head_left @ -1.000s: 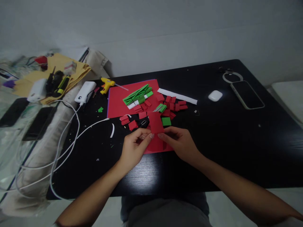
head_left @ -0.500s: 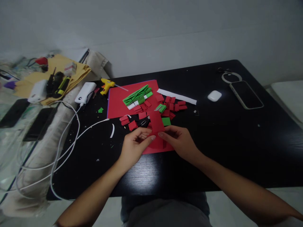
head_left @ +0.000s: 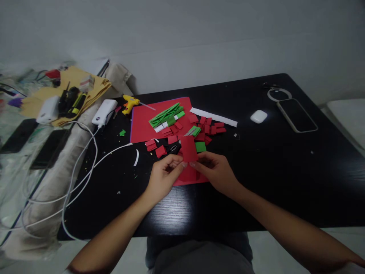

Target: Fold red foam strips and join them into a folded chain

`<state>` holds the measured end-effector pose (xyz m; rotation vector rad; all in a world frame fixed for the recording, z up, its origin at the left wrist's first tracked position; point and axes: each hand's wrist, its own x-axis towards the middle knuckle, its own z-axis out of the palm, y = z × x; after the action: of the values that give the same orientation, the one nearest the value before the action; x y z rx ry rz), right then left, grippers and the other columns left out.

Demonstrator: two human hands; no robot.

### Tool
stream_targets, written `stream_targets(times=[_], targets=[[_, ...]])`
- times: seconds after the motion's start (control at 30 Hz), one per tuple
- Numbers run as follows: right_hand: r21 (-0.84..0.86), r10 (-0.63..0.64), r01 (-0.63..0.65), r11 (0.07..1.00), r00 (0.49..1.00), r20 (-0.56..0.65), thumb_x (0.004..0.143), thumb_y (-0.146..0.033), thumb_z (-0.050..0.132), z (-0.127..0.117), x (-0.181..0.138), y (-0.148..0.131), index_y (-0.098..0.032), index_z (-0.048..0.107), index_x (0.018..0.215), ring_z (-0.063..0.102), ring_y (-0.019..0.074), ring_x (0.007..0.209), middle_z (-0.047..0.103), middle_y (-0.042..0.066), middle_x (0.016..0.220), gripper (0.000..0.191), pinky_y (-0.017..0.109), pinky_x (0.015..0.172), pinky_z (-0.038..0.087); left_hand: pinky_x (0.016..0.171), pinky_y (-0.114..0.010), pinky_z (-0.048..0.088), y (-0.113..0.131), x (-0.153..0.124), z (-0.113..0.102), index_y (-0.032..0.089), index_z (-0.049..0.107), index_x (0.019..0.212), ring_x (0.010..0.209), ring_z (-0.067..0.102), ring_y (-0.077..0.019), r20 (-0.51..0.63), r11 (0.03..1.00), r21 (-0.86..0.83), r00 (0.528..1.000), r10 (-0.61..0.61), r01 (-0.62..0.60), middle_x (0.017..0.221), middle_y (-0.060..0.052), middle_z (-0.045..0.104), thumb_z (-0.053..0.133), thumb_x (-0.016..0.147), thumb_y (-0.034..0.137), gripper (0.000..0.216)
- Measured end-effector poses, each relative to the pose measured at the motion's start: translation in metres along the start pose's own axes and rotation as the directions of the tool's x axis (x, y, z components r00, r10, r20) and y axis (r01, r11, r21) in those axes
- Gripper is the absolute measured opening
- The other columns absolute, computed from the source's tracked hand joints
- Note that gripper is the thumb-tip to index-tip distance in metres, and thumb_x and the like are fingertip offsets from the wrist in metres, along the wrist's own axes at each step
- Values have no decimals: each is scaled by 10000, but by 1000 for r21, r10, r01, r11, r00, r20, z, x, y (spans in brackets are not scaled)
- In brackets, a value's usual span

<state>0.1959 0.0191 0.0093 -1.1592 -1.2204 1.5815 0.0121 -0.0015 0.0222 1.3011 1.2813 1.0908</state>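
Observation:
A red paper piece point(head_left: 189, 149) is pinched at its lower edge between my left hand point(head_left: 164, 172) on one side and my right hand point(head_left: 216, 169) on the other, thumbs close together. Beneath it lies a red sheet point(head_left: 188, 180) near the table's front. Just beyond the hands are scissors point(head_left: 173, 147), partly covered, and several small folded red paper pieces point(head_left: 161, 151). A green paper piece point(head_left: 200, 147) rests past my right fingers. Farther back, a folded green paper strip point(head_left: 167, 115) lies on a larger red sheet point(head_left: 139, 127).
A yellow glue gun point(head_left: 130, 103) and a white power bank point(head_left: 104, 112) with a cable stand at left. Behind the scraps runs a white paper strip point(head_left: 213, 117). To the right are a white earbud case point(head_left: 259, 116) and a phone point(head_left: 297, 115) on the black table point(head_left: 270, 171).
The red paper's upper part has tipped toward me and looks shorter, its top edge now lower. Both hands keep nearly the same place; the whole view shifts slightly.

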Motion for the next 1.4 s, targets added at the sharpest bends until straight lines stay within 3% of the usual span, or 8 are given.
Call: stream_targets(times=[0.43,0.6,0.8,0.97,1.4], targets=[[-35,-20,21,999,999,37,817,-457,792,2,-3,-3,-205,740,811,658,177,720,728,12,775,257,299,686,533,553,-216,369,-1,-1,1,164,629,759,566,437,-94,40,999,37,999,-10,9,613,45,515,719,873,369,250],[-66,-25,26,997,999,29,899,-473,683,-1,-1,-4,-195,741,804,623,159,681,701,7,755,299,282,650,513,557,-216,353,1,1,-1,166,611,737,586,415,-95,2,999,29,1000,-22,22,633,45,486,737,852,391,283],[-63,-8,11,998,999,53,810,-443,788,0,0,-4,-203,751,841,661,174,709,737,15,777,245,295,675,533,543,-217,338,2,2,-2,171,603,721,572,396,-96,-11,999,26,1000,-24,24,616,47,471,735,846,395,288],[-79,-22,29,996,996,86,827,-424,771,1,-2,-4,-202,749,827,648,169,692,725,13,759,223,289,657,516,529,-216,336,0,0,-1,169,616,734,550,404,-94,51,998,3,997,-56,56,605,48,478,744,844,428,308],[-73,-28,33,997,998,64,833,-405,763,2,-4,-5,-206,733,801,607,162,677,683,0,731,203,287,651,481,536,-214,308,-1,-2,-1,170,560,707,567,358,-88,40,999,46,999,7,-9,610,60,405,701,884,337,281]])
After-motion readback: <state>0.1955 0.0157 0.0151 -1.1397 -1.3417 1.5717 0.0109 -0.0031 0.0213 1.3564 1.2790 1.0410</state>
